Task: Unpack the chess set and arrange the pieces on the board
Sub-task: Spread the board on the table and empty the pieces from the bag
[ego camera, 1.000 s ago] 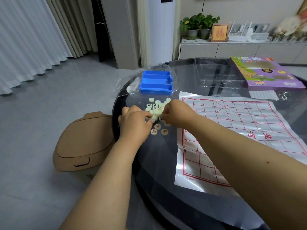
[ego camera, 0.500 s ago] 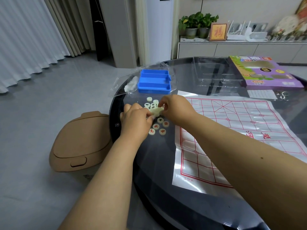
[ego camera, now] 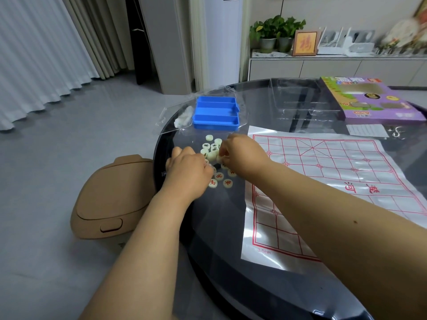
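Several pale round chess pieces (ego camera: 212, 150) with red or black characters lie in a loose pile on the dark glass table (ego camera: 231, 227), left of the board. The board is a plastic sheet (ego camera: 323, 181) with a red grid, spread flat and bare of pieces. My left hand (ego camera: 188, 173) is over the near side of the pile with its fingers curled down among the pieces. My right hand (ego camera: 240, 155) reaches in from the right and pinches a pale piece at its fingertips. Four red-marked pieces (ego camera: 220, 180) lie apart at the near edge of the pile.
A blue compartment tray (ego camera: 216, 113) sits behind the pile on a clear plastic bag (ego camera: 171, 116). The purple game box (ego camera: 367, 100) and a clear insert (ego camera: 298, 98) are at the far right. A tan lidded bin (ego camera: 111, 202) stands on the floor left of the table.
Both hands have kept working in the pile. The heap has thinned and spread, and the right hand has shifted slightly back over the pieces. The camera view has moved a little.
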{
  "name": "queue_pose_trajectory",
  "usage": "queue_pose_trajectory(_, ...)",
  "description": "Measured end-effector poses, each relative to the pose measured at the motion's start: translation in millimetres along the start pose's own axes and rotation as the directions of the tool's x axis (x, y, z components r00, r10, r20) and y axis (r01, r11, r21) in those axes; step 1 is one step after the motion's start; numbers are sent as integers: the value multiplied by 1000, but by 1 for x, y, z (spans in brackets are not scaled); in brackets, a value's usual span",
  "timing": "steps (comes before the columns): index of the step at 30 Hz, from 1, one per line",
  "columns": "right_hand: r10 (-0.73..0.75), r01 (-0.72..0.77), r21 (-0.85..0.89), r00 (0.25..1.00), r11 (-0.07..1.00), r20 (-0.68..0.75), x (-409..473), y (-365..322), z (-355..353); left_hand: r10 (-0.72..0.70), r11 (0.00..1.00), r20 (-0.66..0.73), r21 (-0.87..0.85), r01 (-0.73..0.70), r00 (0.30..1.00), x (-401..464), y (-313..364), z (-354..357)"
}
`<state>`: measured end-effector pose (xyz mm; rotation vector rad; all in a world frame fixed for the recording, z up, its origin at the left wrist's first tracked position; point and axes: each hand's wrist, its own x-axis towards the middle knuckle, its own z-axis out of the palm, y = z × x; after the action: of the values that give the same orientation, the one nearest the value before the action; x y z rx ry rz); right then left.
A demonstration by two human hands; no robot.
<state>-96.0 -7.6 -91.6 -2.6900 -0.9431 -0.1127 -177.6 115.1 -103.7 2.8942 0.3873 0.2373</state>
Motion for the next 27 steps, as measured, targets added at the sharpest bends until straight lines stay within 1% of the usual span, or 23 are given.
queue_pose_trajectory(2,-29,28,-32,1000,999,-11,-1,1,2,-18,1000,-49,-22,17,999,0,-3,0)
queue_pose_trajectory(5,-81,76,-99,996,992,-43,-1,3,6,-45,994,-132,-105,31,990,2,-7,2)
queue_pose_trajectory(8,-103,94,-125,992,988,-67,0,7,10,-48,988,-161,-155,23,986,7,-7,8)
queue_pose_trajectory(10,-76,69,-81,994,994,-84,0,10,10,-38,987,-151,-161,14,988,11,-5,10)
queue_pose_trajectory(12,-11,10,-15,997,1000,-77,-1,13,5,-29,987,-138,-160,7,990,16,-3,11)
queue_pose_trajectory(14,56,-55,8,998,998,-21,-1,16,1,-22,988,-130,-153,2,991,20,-2,9)
queue_pose_trajectory(18,144,-141,-32,980,989,139,-4,18,-1,-7,993,-140,-120,-10,990,24,0,8)
queue_pose_trajectory(20,175,-169,-49,967,984,185,-6,18,-2,-8,993,-154,-118,-10,988,24,3,8)
queue_pose_trajectory(24,184,-169,-94,965,981,187,-6,17,-2,7,994,-191,-104,-28,982,24,6,9)
queue_pose_trajectory(27,201,-193,-77,972,978,119,-6,17,-2,40,995,-206,-81,-57,978,25,5,12)
